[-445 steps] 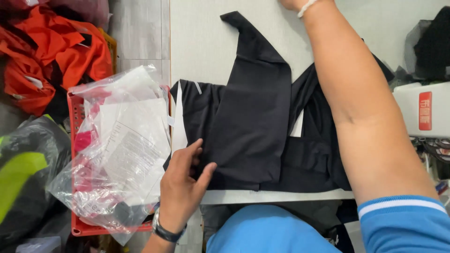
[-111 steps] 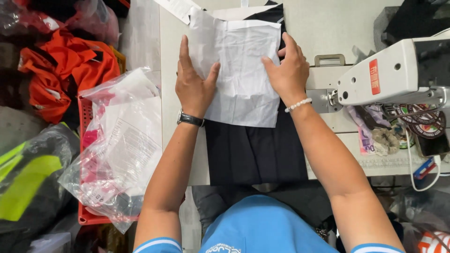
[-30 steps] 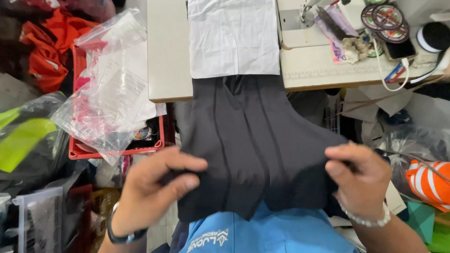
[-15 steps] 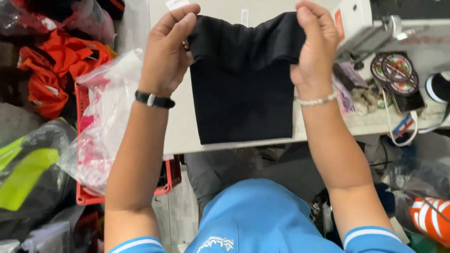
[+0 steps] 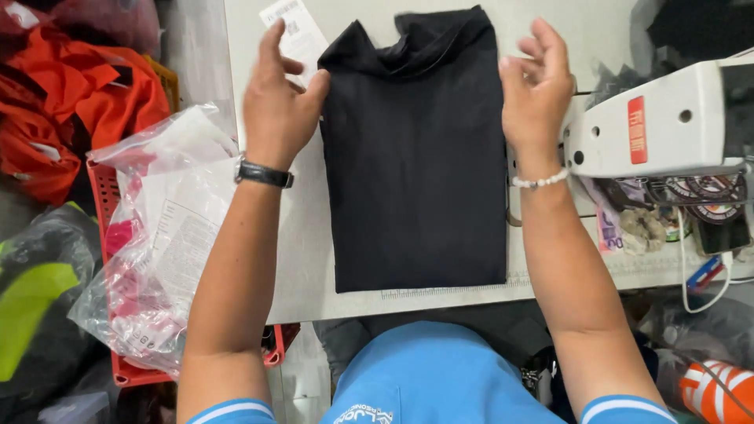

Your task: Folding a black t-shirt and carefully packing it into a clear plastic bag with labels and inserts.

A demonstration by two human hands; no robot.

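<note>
At nine o'clock a red crate [image 5: 106, 235] brims with clear plastic bags [image 5: 169, 235]. Orange garments [image 5: 75, 102] pile up at ten. A white sewing machine [image 5: 667, 126] sits at three, and a white paper tag [image 5: 294, 31] lies on the worktop [image 5: 302, 267] at eleven.

Folded black fabric garment [image 5: 416, 157] lies flat on the pale worktable [image 5: 298, 267], near its middle, one short edge toward the person, the other toward the far edge. Left hand [image 5: 276, 102] at the garment's far left corner, thumb against its edge; right hand [image 5: 537, 90] just beside the far right corner. White paper slip [image 5: 292, 27] on the table behind the left hand. White sewing machine [image 5: 667, 126] stands right of the garment, beyond the right hand. Red plastic crate [image 5: 106, 204] left of the table, below its level, with clear crumpled plastic bags [image 5: 157, 243] in it. Orange cloth heap [image 5: 75, 102] behind the crate.
</note>
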